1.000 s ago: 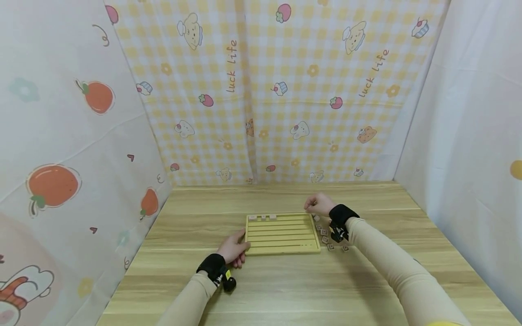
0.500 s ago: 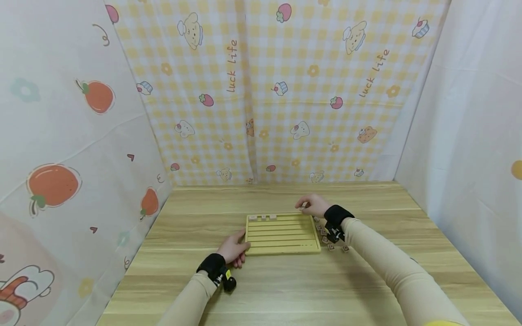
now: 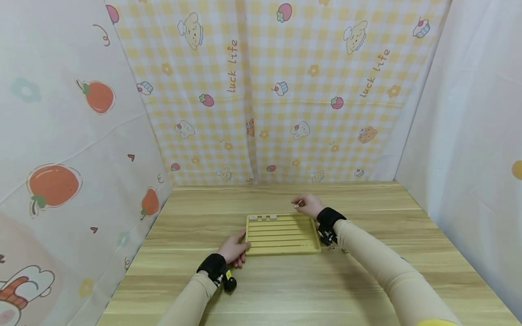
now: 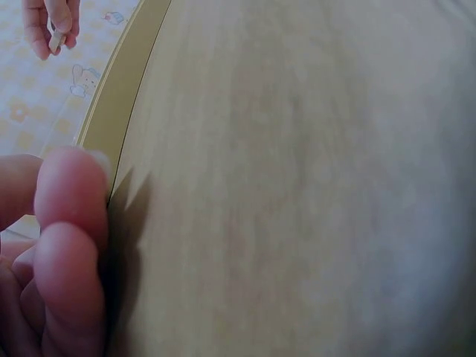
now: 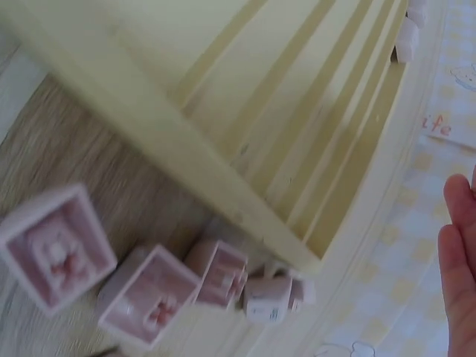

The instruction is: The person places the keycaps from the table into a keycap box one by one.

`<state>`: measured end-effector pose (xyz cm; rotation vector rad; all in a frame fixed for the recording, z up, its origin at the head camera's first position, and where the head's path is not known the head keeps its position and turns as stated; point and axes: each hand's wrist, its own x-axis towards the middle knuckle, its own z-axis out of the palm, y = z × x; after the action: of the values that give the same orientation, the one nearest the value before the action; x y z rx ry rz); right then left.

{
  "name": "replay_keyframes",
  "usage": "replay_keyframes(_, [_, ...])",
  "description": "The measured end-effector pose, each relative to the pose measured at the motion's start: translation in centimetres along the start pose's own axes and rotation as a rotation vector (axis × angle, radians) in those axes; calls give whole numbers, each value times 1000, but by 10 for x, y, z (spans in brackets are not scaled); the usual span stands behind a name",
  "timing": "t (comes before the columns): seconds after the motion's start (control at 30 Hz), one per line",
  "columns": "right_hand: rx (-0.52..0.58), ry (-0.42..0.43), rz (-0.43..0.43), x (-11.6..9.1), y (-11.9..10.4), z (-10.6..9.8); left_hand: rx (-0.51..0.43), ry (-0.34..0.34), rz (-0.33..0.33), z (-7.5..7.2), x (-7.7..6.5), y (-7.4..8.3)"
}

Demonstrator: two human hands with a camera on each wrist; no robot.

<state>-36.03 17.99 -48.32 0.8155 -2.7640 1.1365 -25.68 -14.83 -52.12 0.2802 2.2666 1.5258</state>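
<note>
A yellow slotted tray (image 3: 281, 250) lies on the wooden table. Three pale keycaps, one of them a wider keycap (image 3: 253, 218), sit at the left of its far row. At the tray's near left corner, my left hand (image 3: 233, 248) grips the edge, thumb over the rim; curled fingertips (image 4: 71, 190) show beside the tray wall in the left wrist view. Just beyond the far right rim, my right hand (image 3: 308, 206) pinches a small pale keycap (image 3: 296, 206) between thumb and fingers. Only part of that hand shows in the right wrist view.
Several loose pink keycaps (image 5: 152, 297) lie beside the tray's right edge, some with hollow undersides up; my right wrist hides most of them in the head view. A patterned yellow checked cloth (image 3: 281, 149) hangs behind the table, with white cloth on both sides.
My right hand has moved left from beside the tray's far right corner to over its far rim, bringing a keycap into sight in its fingers. My left hand stays put.
</note>
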Motion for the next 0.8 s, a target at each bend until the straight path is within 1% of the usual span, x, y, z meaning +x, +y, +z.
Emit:
replay_keyframes(0.03, [-3, -1, -7, 6, 12, 5, -2, -1, 0, 0, 0, 0])
replay_keyframes(0.07, [-8, 15, -46, 13, 33, 14, -4, -1, 2, 0, 0, 0])
replay_keyframes(0.1, [-26, 14, -49, 18, 43, 18, -4, 0, 3, 0, 0, -1])
replay_keyframes(0.17, [-73, 29, -59, 22, 46, 26, -8, 1, 9, 0, 0, -2])
replay_keyframes(0.2, [-90, 28, -35, 24, 45, 28, -12, 1, 7, 0, 0, -2])
replay_keyframes(0.23, [-121, 18, 6, 21, 24, 27, -15, 2, 9, 0, 1, -3])
replay_keyframes(0.27, [-152, 22, 14, 15, 2, 23, -20, 2, 11, 1, 1, -3])
replay_keyframes(0.3, [-186, 3, 70, 12, -20, 21, -23, 2, 10, 1, 0, -3])
replay_keyframes(0.33, [-210, 5, 81, 10, -32, 21, -27, 1, 11, 1, 0, -3])
replay_keyframes(0.4, [-265, -4, 123, 8, -48, 23, -34, -1, 8, 2, 0, -3])
replay_keyframes(0.47, [-320, -18, 164, 10, -52, 28, -36, -4, 11, 2, -1, -3])
replay_keyframes(0.5, [-343, -25, 189, 13, -46, 34, -36, -4, 10, 2, -1, -3])
replay_keyframes(0.6, [-408, -39, 228, 14, -53, 38, -36, -5, 6, 3, 0, -4])
replay_keyframes(0.7, [-426, -48, 253, 15, -56, 42, -36, -2, -7, 3, 1, -4])
replay_keyframes(0.8, [-441, -45, 257, 18, -54, 45, -35, 3, -7, 2, 2, -3])
